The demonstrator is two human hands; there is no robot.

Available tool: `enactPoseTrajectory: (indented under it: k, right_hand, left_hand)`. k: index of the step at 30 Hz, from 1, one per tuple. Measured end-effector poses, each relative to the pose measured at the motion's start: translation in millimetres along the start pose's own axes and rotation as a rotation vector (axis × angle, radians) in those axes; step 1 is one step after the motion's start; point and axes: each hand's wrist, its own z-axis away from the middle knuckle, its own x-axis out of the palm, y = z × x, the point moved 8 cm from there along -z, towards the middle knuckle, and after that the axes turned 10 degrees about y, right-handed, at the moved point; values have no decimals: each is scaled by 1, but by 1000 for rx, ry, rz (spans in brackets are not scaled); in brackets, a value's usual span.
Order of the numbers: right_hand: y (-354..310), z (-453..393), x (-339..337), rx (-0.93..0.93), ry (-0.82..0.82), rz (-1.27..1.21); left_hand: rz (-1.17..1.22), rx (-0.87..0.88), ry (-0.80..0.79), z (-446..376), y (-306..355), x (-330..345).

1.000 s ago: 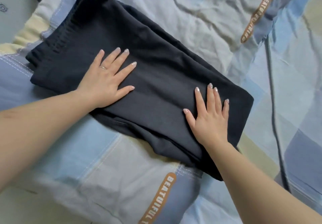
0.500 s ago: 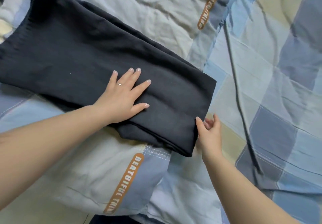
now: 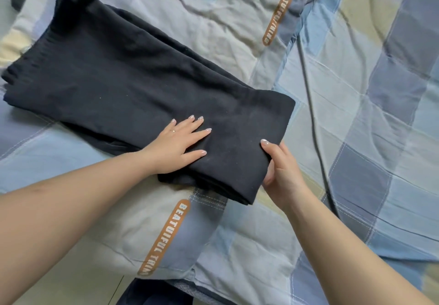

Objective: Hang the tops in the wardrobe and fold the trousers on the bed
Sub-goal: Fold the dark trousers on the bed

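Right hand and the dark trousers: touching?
Touching. The head view shows the right hand gripping the folded end of the trousers, thumb on top and fingers tucked under the edge. The left hand lies flat on them.

soft even daylight, faint shadows, sharp focus, wide-angle bending at edges

Blue, grey and beige patchwork bedcover, rumpled, orange lettered labels, soft daylight
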Motion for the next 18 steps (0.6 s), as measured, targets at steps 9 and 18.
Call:
enactPoseTrajectory:
  k: [9,18]
  right_hand:
    - [-46,46,124,-235,-49,154]
    - [-14,49,296,-315,-150,269]
  left_hand:
    - [1329,-268,79,13,40,-104]
    - [1542,-339,230,71,-69,-181]
